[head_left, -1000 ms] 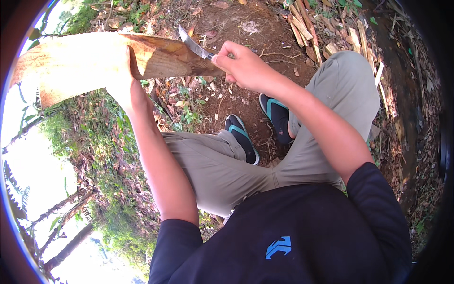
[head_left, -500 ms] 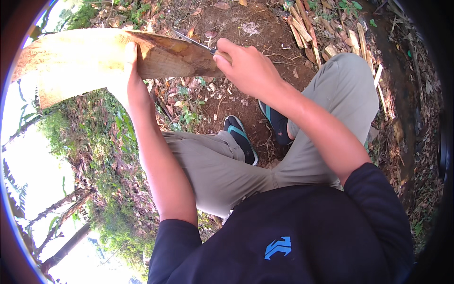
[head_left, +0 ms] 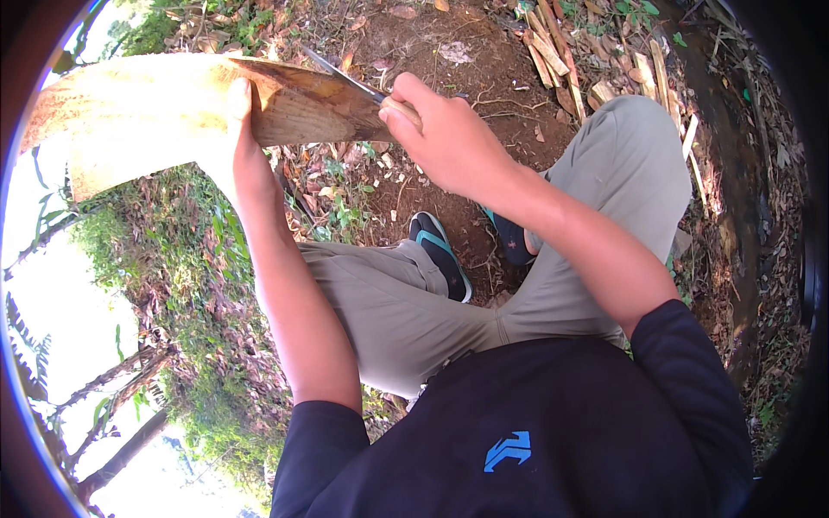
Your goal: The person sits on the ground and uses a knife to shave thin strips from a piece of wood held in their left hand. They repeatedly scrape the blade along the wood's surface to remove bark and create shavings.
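Observation:
A long, broad piece of pale wood (head_left: 155,95) stretches from the far left toward the middle, brightly lit at its left end and darker at its right. My left hand (head_left: 240,142) grips it from the near side, thumb lying over its face. In my closed right hand (head_left: 445,129) is the light-coloured handle of a knife (head_left: 345,78). Its narrow blade points up and left, lying along the far edge of the wood's darker end. Whether the blade touches the wood I cannot tell.
Split wood sticks (head_left: 553,56) lie on the soil at the far right, with dry leaves around them. My bent legs (head_left: 622,181) and sandalled feet (head_left: 440,255) are below the wood. Green undergrowth (head_left: 199,259) covers the left side.
My right hand and the knife have shifted slightly left along the wood, the blade tip moving a little up and left. My left hand and the wood stay nearly still.

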Motion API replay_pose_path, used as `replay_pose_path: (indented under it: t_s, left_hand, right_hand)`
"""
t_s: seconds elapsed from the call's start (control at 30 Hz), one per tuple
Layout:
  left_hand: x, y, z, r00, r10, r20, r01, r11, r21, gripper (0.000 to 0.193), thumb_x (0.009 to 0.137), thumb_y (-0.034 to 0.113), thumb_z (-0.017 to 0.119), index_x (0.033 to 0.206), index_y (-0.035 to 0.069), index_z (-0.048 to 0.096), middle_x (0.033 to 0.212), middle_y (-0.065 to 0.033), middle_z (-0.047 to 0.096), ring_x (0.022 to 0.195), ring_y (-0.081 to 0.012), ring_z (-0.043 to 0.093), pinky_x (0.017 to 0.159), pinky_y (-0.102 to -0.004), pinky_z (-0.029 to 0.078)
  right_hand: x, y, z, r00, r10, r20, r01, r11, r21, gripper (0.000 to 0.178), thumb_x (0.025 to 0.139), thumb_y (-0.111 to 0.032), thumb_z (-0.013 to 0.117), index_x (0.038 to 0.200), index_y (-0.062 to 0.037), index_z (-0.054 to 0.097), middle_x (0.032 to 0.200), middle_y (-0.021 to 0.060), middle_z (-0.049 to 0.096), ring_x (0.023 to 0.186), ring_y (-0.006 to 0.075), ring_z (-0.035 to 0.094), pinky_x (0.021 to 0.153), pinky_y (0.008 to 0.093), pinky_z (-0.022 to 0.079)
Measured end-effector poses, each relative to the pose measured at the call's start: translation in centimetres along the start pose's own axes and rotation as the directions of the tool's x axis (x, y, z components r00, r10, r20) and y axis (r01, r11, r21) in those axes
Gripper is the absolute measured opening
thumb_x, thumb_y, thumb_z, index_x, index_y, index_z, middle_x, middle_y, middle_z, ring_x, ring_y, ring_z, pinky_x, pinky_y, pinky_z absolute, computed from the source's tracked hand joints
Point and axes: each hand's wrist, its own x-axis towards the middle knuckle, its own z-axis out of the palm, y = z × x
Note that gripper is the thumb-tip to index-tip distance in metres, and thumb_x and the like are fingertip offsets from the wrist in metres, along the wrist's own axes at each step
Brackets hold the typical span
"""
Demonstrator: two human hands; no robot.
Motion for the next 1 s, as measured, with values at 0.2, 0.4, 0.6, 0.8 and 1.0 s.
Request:
replay_pose_path:
  t_s: [0.2, 0.4, 0.6, 0.8, 1.0]
  left_hand:
    - [0.1, -0.8, -0.3, 0.999, -0.041, 0.029, 0.042, 0.999, -0.024, 0.046, 0.087, 0.026, 0.071, 0.121, -0.003, 0.059, 0.117, -0.0097, 0.061, 0.103, -0.0149, 0.056, 0.094, -0.0340, 0.043]
    - [1.9, -2.0, -1.4, 0.996, 0.071, -0.049, -0.067, 0.995, 0.072, 0.048, 0.085, 0.022, 0.073, 0.123, -0.003, 0.058, 0.118, -0.0105, 0.060, 0.105, -0.0151, 0.055, 0.095, -0.0345, 0.043]
    - [0.3, -0.1, 0.1, 1.000, 0.022, -0.018, -0.020, 0.997, 0.075, 0.046, 0.088, 0.024, 0.070, 0.123, -0.003, 0.058, 0.119, -0.0091, 0.060, 0.107, -0.0162, 0.056, 0.097, -0.0342, 0.042]
    - [-0.3, 0.1, 0.0, 0.996, -0.086, 0.032, 0.086, 0.996, 0.009, 0.047, 0.091, 0.032, 0.066, 0.123, -0.001, 0.058, 0.118, -0.0071, 0.060, 0.108, -0.0150, 0.054, 0.100, -0.0334, 0.038]
    - [0.2, -0.5, -0.9, 0.999, -0.024, 0.036, 0.020, 0.995, 0.095, 0.047, 0.091, 0.026, 0.067, 0.126, -0.002, 0.055, 0.121, -0.0089, 0.059, 0.111, -0.0149, 0.055, 0.097, -0.0320, 0.042]
  right_hand:
    - [0.0, 1.8, 0.0, 1.000, 0.025, 0.018, -0.017, 0.935, -0.355, 0.020, 0.095, -0.028, 0.051, 0.098, -0.0085, 0.047, 0.075, 0.0214, 0.064, 0.073, 0.0434, 0.062, 0.063, 0.0542, 0.047]
    - [1.3, 4.2, 1.1, 0.996, 0.089, 0.022, -0.085, 0.983, -0.161, 0.021, 0.095, -0.028, 0.050, 0.095, -0.0074, 0.048, 0.070, 0.0171, 0.062, 0.061, 0.0329, 0.061, 0.058, 0.0447, 0.049]
    - [2.4, 5.5, 0.7, 0.949, 0.271, 0.161, -0.301, 0.932, 0.202, 0.024, 0.094, -0.031, 0.052, 0.095, -0.0067, 0.051, 0.075, 0.0179, 0.062, 0.067, 0.0347, 0.062, 0.062, 0.0455, 0.047]
    - [0.3, 0.4, 0.2, 0.999, -0.039, -0.023, 0.036, 0.994, -0.107, 0.020, 0.094, -0.030, 0.051, 0.099, -0.0108, 0.051, 0.075, 0.0213, 0.064, 0.075, 0.0417, 0.064, 0.064, 0.0540, 0.048]
    - [0.8, 4.1, 0.8, 0.998, 0.054, 0.038, -0.037, 0.934, -0.356, 0.018, 0.096, -0.028, 0.048, 0.101, -0.0114, 0.049, 0.078, 0.0188, 0.066, 0.077, 0.0427, 0.064, 0.066, 0.0535, 0.049]
